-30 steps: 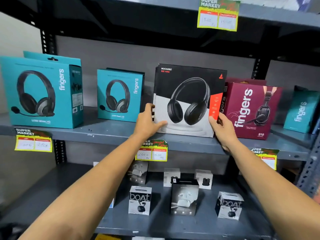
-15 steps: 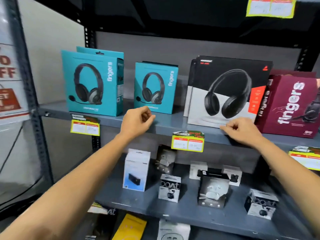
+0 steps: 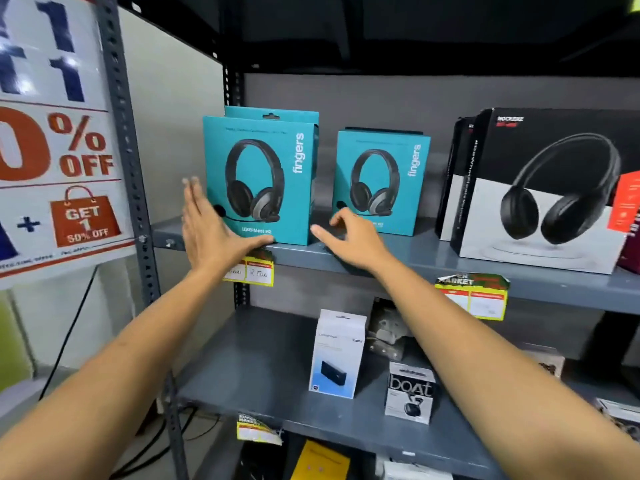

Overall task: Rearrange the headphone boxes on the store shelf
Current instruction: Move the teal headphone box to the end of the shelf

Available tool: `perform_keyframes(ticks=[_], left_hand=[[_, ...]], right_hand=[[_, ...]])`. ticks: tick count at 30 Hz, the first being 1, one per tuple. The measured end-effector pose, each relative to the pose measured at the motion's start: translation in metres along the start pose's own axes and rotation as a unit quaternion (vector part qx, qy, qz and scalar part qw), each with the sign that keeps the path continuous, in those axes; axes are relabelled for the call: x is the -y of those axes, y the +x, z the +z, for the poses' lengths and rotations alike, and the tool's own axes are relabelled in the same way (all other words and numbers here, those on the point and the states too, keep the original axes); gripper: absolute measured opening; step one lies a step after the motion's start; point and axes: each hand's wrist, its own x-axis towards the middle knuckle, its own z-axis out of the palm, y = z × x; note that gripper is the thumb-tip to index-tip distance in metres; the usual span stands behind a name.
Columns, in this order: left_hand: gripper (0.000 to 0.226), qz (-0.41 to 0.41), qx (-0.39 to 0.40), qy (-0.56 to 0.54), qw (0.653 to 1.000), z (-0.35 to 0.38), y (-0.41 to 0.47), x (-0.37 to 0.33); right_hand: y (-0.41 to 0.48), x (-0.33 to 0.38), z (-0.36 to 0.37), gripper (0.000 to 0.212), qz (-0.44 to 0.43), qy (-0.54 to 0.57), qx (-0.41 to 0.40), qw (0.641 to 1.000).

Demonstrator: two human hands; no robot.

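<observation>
A large teal headphone box point(image 3: 263, 178) stands at the left end of the grey shelf point(image 3: 408, 261), with a second teal box close behind it. My left hand point(image 3: 207, 230) is open at its left front corner, thumb under the lower edge. My right hand point(image 3: 349, 237) hovers open between that box and a smaller teal box point(image 3: 384, 181), fingers spread, holding nothing. Further right stands a black-and-white headphone box point(image 3: 550, 192), with another like it behind.
A maroon box edge point(image 3: 632, 258) shows at the far right. The lower shelf point(image 3: 249, 358) carries a white box point(image 3: 337, 355), a boat earbud box point(image 3: 410, 393) and other small boxes. A sale poster point(image 3: 55, 140) hangs left of the upright post point(image 3: 128, 150). Yellow price tags line the shelf edges.
Both hands let go of the black-and-white box and moved left along the shelf to the large teal box. My view swung left too.
</observation>
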Motion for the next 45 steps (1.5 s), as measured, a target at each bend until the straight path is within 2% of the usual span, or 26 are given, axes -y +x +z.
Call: perform_keyframes(ticks=[2,4,6,10,14,17,20,23,25,27,28,30,32,33,34,37,39,41,43,45], left_hand=[[0.155,-0.039,0.058,-0.046,0.997,0.001,0.01,0.003],[0.136,-0.058,0.091,-0.08,0.991,0.003,0.017,0.005],[0.111,-0.047,0.099,-0.058,0.992,0.004,0.018,-0.001],[0.096,-0.003,0.119,-0.031,0.992,0.015,0.011,-0.028],[0.092,0.049,0.162,-0.049,0.984,0.038,0.003,-0.059],[0.086,0.063,0.19,-0.073,0.977,0.059,-0.002,-0.083],[0.088,0.047,0.236,-0.121,0.963,0.082,0.003,-0.099],[0.108,-0.022,0.306,-0.19,0.933,0.095,0.022,-0.095],[0.124,-0.055,0.366,-0.229,0.9,0.1,0.035,-0.088],[0.125,-0.054,0.413,-0.254,0.873,0.106,0.043,-0.085],[0.119,-0.046,0.431,-0.263,0.862,0.111,0.045,-0.084],[0.093,-0.016,0.466,-0.282,0.839,0.117,0.044,-0.086],[0.072,0.011,0.485,-0.29,0.825,0.12,0.043,-0.087],[0.07,0.016,0.485,-0.296,0.823,0.121,0.042,-0.087],[0.071,0.016,0.481,-0.305,0.822,0.121,0.041,-0.085],[0.083,0.011,0.459,-0.313,0.831,0.121,0.039,-0.083],[0.092,0.02,0.436,-0.295,0.85,0.12,0.038,-0.082],[0.1,0.034,0.406,-0.264,0.874,0.117,0.037,-0.082],[0.098,0.047,0.388,-0.237,0.89,0.115,0.036,-0.082],[0.096,0.056,0.38,-0.221,0.896,0.113,0.035,-0.084]], right_hand=[[0.014,0.011,0.006,0.074,0.037,0.048,0.048,0.997],[0.025,0.016,0.009,0.086,0.069,0.111,0.076,0.989],[0.031,0.013,0.01,0.084,0.082,0.186,0.083,0.976],[0.025,0.001,0.003,0.074,0.122,0.27,-0.019,0.955],[0.009,-0.028,-0.028,0.068,0.159,0.202,-0.12,0.959],[0.001,-0.054,-0.052,0.066,0.166,0.178,-0.126,0.962],[0.001,-0.07,-0.063,0.081,0.18,0.177,-0.126,0.959],[0.014,-0.087,-0.062,0.098,0.19,0.163,-0.146,0.957],[0.02,-0.087,-0.062,0.122,0.21,0.225,-0.139,0.941],[0.021,-0.084,-0.062,0.135,0.23,0.307,-0.109,0.917],[0.02,-0.085,-0.062,0.133,0.231,0.33,-0.093,0.911],[0.02,-0.086,-0.062,0.116,0.22,0.329,-0.073,0.915],[0.02,-0.083,-0.062,0.076,0.207,0.329,-0.052,0.92],[0.019,-0.083,-0.062,0.058,0.205,0.332,-0.048,0.919],[0.018,-0.084,-0.062,0.049,0.208,0.337,-0.049,0.917],[0.017,-0.086,-0.063,0.056,0.216,0.34,-0.083,0.911],[0.017,-0.088,-0.061,0.066,0.22,0.333,-0.103,0.911],[0.015,-0.087,-0.062,0.064,0.223,0.334,-0.108,0.91],[0.013,-0.086,-0.063,0.059,0.223,0.343,-0.108,0.906],[0.012,-0.087,-0.064,0.064,0.22,0.348,-0.108,0.905]])
